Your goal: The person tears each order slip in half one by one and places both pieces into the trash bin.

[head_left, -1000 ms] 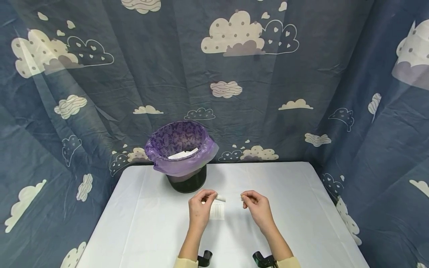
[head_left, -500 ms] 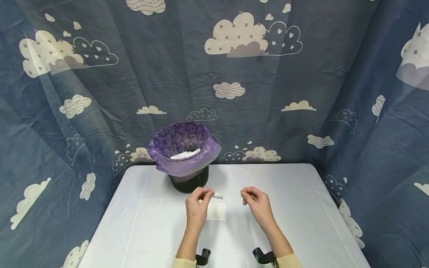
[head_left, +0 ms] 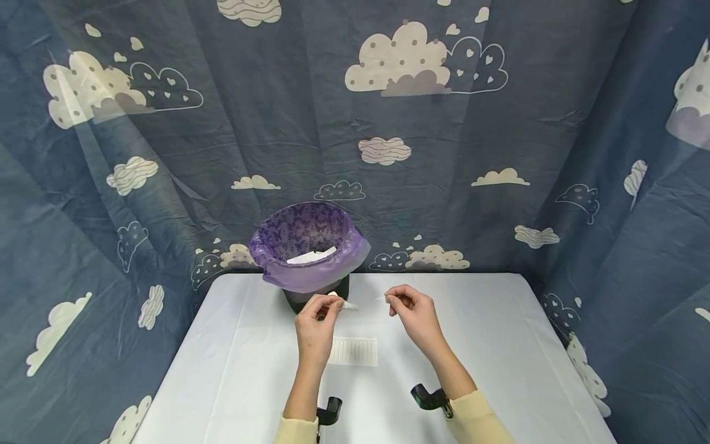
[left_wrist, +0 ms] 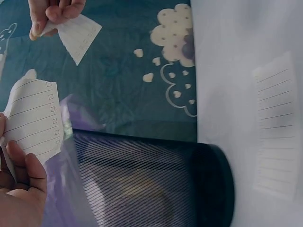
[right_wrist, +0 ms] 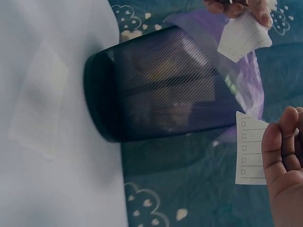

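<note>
My left hand (head_left: pixel 315 327) pinches a torn piece of lined paper (left_wrist: pixel 35 118) with small checkboxes down one side; its edge is ragged in the left wrist view. A second torn piece (right_wrist: pixel 248 151), printed the same way, is pinched by my right hand (head_left: pixel 413 311). The two pieces are apart, both raised above the table. Below them a lined paper strip (head_left: pixel 355 352) lies flat on the white tabletop. Just beyond my left hand stands a black mesh waste bin (left_wrist: pixel 137 175) with a purple liner bag (head_left: pixel 310 277), partly covered by that hand.
White scraps of paper (head_left: pixel 312 255) show inside the bin. The white table (head_left: pixel 471 370) ends at a dark blue curtain (head_left: pixel 310 123) with a cloud print, which hangs behind and at both sides. Black camera mounts (head_left: pixel 427 398) are strapped to both wrists.
Both hands have moved forward, away from the body, and the left also slightly leftward, each still pinching paper. More of the strip on the table now shows. The head view has shifted slightly.
</note>
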`<state>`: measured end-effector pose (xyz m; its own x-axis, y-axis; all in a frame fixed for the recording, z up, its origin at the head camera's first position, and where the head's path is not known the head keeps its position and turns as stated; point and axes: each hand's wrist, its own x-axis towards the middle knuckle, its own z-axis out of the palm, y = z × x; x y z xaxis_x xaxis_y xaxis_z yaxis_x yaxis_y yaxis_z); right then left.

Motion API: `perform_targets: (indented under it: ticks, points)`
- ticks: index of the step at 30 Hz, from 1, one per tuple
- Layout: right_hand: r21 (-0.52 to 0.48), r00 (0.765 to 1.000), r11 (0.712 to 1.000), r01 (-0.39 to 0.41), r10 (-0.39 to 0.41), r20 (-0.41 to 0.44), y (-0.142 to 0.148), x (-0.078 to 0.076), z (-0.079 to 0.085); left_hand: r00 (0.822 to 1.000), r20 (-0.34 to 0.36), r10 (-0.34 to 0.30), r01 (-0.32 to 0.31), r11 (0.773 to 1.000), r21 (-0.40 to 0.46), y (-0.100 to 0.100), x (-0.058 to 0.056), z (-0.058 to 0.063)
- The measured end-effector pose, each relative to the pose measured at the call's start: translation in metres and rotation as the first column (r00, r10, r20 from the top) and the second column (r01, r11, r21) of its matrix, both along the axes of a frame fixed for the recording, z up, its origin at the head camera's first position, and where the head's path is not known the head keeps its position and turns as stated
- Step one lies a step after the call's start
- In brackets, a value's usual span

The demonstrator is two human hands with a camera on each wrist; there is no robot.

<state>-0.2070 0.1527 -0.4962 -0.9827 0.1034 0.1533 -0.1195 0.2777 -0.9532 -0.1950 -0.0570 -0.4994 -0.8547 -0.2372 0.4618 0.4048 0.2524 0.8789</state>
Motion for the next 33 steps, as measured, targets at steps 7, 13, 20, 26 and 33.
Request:
perform_targets:
  ticks: [7, 13, 20, 26, 33]
  points:
    - [0.012, 0.985, 0.996, -0.083, 0.084, -0.152, -0.024, -0.021, 0.022, 0.998, -0.055, 0.019, -0.018, 1.0, 0.021, -0.01, -0.01, 0.02]
    - [-0.01, 0.956, 0.99, -0.143, 0.136, -0.259, -0.042, -0.044, 0.039, 0.987, -0.158, 0.037, -0.032, 0.999, 0.035, -0.018, -0.022, 0.036]
    - [-0.032, 0.925, 0.98, -0.197, 0.175, -0.336, -0.061, -0.067, 0.06, 0.977, -0.204, 0.065, -0.058, 0.998, 0.037, -0.031, -0.043, 0.051]
    - [0.014, 0.908, 0.976, -0.216, 0.206, -0.364, -0.077, -0.093, 0.065, 0.978, -0.168, 0.121, -0.115, 0.992, 0.044, -0.035, -0.066, 0.053]
    - [0.062, 0.911, 0.968, -0.243, 0.249, -0.327, -0.09, -0.117, 0.063, 0.975, -0.131, 0.179, -0.18, 0.984, 0.009, -0.032, -0.081, 0.054]
